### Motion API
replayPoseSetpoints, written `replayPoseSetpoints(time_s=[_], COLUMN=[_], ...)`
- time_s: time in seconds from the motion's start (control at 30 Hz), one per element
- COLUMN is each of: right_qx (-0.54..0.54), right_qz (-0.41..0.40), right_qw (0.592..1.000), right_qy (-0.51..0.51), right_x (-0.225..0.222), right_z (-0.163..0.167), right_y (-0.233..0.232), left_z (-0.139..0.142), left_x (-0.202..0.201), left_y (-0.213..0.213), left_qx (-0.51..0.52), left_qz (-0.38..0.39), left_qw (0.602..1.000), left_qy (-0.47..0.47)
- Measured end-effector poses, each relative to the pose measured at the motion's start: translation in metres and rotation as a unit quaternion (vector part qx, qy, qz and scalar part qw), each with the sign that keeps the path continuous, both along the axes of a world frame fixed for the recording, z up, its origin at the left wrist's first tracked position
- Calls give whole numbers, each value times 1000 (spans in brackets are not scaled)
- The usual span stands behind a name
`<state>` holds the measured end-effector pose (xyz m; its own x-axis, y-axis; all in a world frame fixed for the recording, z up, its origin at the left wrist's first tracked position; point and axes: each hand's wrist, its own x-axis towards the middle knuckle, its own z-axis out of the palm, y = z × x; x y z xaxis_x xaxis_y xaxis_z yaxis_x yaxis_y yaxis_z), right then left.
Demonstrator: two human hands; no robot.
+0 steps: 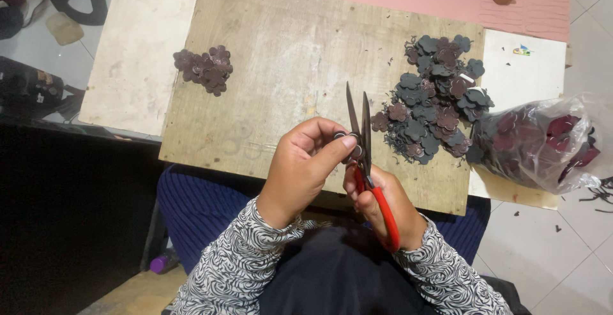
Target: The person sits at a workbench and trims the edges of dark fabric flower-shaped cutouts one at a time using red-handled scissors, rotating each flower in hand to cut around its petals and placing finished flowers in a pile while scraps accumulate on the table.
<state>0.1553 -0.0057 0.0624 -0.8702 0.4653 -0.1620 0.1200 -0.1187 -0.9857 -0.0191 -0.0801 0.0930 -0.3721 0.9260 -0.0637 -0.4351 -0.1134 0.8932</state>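
Red scissors (365, 155) sit gripped in the right hand (383, 203); left hand (300, 168) fingers pinch a small piece (352, 151). Small pile (205, 69) cut, big pile (437, 101) waits.

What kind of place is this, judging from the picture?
Probably a small craft workshop, worked on the floor: a rough wooden board on tiles, piles of cut flower-shaped pieces, a plastic bag holding more, and red-handled scissors.
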Motion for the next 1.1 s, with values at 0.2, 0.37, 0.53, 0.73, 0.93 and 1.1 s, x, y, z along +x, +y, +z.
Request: replayPoseSetpoints(time_s=[0.2, 0.37, 0.53, 0.73, 0.93, 1.1], right_qx=[-8, -11, -19, -5, 1, 4], right_qz=[7, 8, 11, 12, 14, 35], right_qw=[1000, 1000, 1000, 1000, 1000, 999], right_qy=[-5, -10, 0, -3, -24, -7], right_x=[3, 4, 5, 7, 5, 3], right_z=[0, -3, -6, -6, -7, -7], right_y=[1, 2, 3, 5, 9, 7], left_z=[-4, -6, -3, -1, -3, -2], left_x=[-2, -4, -6, -8, -8, -10], left_y=[-1, -1, -3, -4, -4, -3], left_qx=[-6, 14, -31, -32, 18, -32], left_qz=[4, -1, -1, 1, 22, 28], left_qw=[1000, 1000, 999, 999, 999, 998], left_qy=[5, -15, 20, -8, 26, 53])
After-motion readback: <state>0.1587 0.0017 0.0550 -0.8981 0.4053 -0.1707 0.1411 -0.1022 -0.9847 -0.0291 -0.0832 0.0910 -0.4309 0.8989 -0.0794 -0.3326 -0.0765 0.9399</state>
